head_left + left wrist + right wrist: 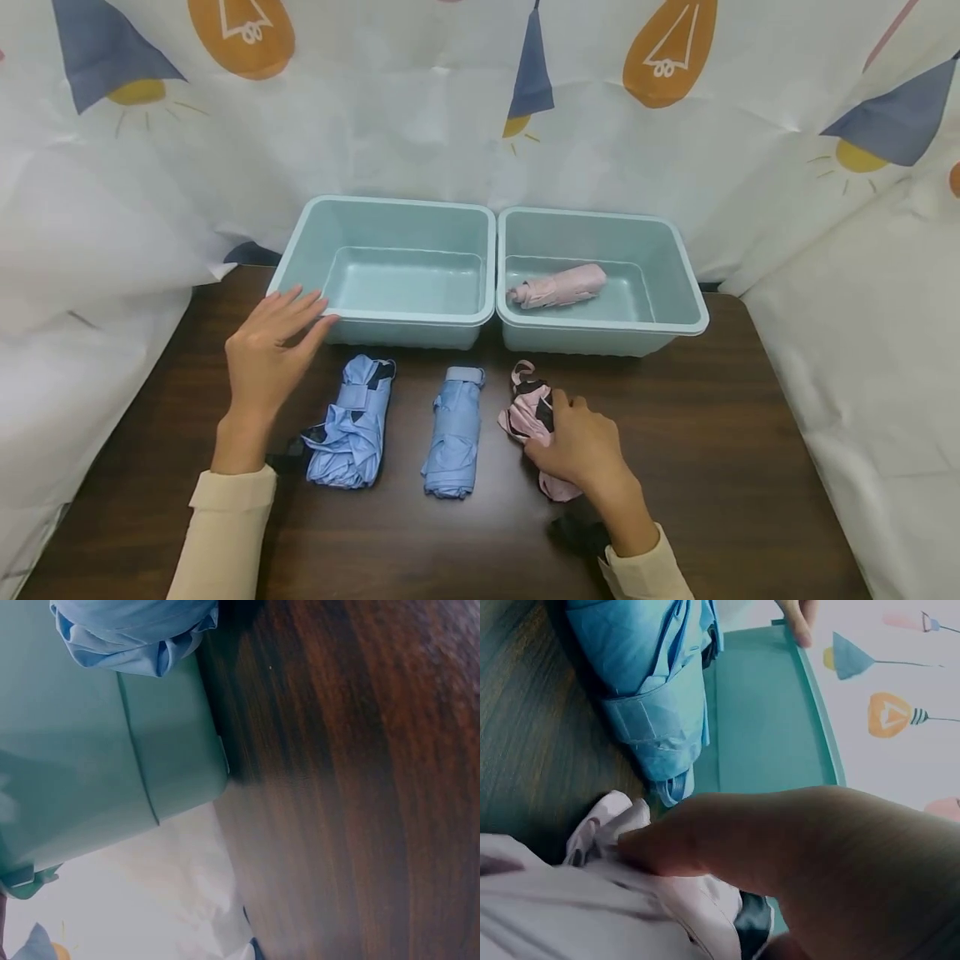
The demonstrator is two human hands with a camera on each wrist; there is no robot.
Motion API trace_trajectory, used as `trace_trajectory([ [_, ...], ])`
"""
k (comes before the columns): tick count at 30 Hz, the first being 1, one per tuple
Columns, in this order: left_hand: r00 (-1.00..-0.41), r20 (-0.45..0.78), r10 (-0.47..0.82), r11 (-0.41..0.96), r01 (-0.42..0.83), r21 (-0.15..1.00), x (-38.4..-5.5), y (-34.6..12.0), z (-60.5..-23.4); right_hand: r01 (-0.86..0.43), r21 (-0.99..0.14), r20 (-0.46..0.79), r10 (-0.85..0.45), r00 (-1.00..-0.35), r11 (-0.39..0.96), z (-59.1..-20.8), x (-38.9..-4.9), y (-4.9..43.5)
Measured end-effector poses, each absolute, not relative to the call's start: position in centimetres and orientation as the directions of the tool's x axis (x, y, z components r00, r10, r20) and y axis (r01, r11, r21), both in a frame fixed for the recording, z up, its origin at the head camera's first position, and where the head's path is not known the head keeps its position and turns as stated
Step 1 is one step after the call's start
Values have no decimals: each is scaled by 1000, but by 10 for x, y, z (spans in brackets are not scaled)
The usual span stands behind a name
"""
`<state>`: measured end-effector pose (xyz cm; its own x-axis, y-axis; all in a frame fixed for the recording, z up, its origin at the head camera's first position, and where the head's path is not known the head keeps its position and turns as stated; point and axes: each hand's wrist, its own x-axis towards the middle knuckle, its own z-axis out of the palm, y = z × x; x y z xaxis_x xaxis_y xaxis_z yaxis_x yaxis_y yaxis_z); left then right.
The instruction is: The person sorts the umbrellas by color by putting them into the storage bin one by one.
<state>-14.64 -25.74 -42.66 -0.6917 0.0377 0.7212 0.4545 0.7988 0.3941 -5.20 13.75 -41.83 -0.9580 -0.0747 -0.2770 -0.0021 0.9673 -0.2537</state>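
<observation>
My right hand point(581, 442) grips a loosely folded pink umbrella point(527, 414) lying on the table. In the right wrist view, the thumb point(679, 836) presses into the pink cloth point(592, 915); the other fingers are mostly hidden. My left hand point(266, 358) is at the front left corner of the left blue-green bin point(408, 317), its fingers fairly straight at the rim. Between the hands lie two folded blue umbrellas: a rumpled one point(348, 446) and a neater one point(453, 442). The left wrist view has part of a blue umbrella point(135, 630) near the bin wall.
A right blue-green bin point(600, 321) stands beside the left one and contains a rolled pink umbrella point(562, 286). Both bins sit at the back of the dark wooden table point(750, 467). Behind them hangs a white patterned sheet point(420, 108).
</observation>
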Motion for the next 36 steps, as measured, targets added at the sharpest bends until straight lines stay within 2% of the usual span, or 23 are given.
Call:
trace_trajectory([
  [7,-682,731,24,793,458,401,-149,-257,-422,45,-264,-277,-31,-960,963,-417,-56,137],
  [23,-681,732,12,795,451,406,-144,-262,-424,3,-258,-315,-81,-946,966,-417,-58,138],
  [30,-680,733,14,794,453,405,-145,-263,-427,-25,-308,-333,-133,-933,951,-421,-58,143],
  [36,-684,730,16,787,459,412,-147,-260,-429,7,-360,-359,-131,-924,933,-426,-56,152],
])
